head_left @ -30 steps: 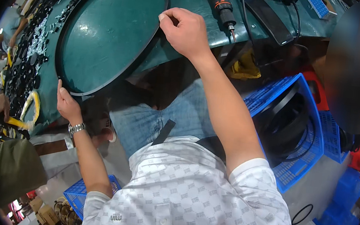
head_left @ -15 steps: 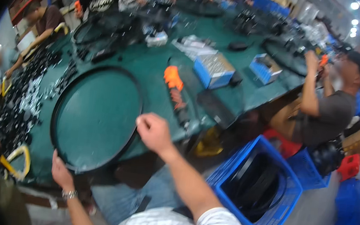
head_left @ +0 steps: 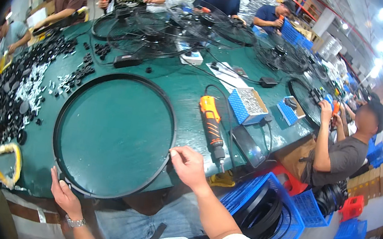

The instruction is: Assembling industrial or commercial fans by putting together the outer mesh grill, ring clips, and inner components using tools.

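Note:
A large thin black hoop [head_left: 58, 128] lies on the green table top in front of me. My left hand [head_left: 67, 200] rests against its lower left rim, fingers stretched out along the outer side and thumb near the edge. At the right side of the rim, my right hand [head_left: 188, 167] is closed in a pinch, thumb and fingertips touching the edge. Anything small between those fingertips is hidden. To the right of the hoop lies an orange and black power screwdriver [head_left: 211, 124] with its cord, its bit toward me.
Black and metal small parts [head_left: 11, 85] cover the table's left side. Beyond the screwdriver stand a blue box of screws [head_left: 248, 107] and a smaller box [head_left: 291, 110]. Wire fan guards [head_left: 153, 39] fill the far side, with people working around. A blue crate [head_left: 290, 225] of black hoops stands at right.
The view has shifted and sharpened, so the table appears differently placed. Both hands stay at the hoop's rim; the right one is still pinched at its right side.

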Demonstrator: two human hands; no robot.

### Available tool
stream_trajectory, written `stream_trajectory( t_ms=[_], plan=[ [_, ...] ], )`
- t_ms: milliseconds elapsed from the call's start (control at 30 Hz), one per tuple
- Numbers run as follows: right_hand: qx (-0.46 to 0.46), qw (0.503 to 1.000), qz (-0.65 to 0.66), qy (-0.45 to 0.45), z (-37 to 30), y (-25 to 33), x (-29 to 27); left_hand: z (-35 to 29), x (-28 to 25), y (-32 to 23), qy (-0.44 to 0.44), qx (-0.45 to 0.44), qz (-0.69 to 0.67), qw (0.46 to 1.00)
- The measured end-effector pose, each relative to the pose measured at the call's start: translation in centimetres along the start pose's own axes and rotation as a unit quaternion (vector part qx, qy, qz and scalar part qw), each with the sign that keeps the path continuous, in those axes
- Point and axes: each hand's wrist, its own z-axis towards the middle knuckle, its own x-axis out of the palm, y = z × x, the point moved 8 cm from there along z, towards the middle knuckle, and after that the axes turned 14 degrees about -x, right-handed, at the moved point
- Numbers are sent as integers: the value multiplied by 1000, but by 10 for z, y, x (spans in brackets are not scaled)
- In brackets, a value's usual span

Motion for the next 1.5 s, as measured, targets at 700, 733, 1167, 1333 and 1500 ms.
stream_trajectory(
  t_ms=[700,733,1167,1333,1500],
  plan=[
    [26,998,-57,26,-1,5,10,213,-87,32,474,-323,-339,746],
    [43,995,-72,52,-1,1,11,294,-131,26,445,-274,-375,766],
    [109,959,-186,186,27,7,27,34,-29,219,294,-575,-173,743],
    [110,964,-182,162,21,6,26,-190,39,286,365,-654,-52,660],
    [36,980,-163,109,9,0,17,-309,84,327,465,-599,41,650]
  ],
)
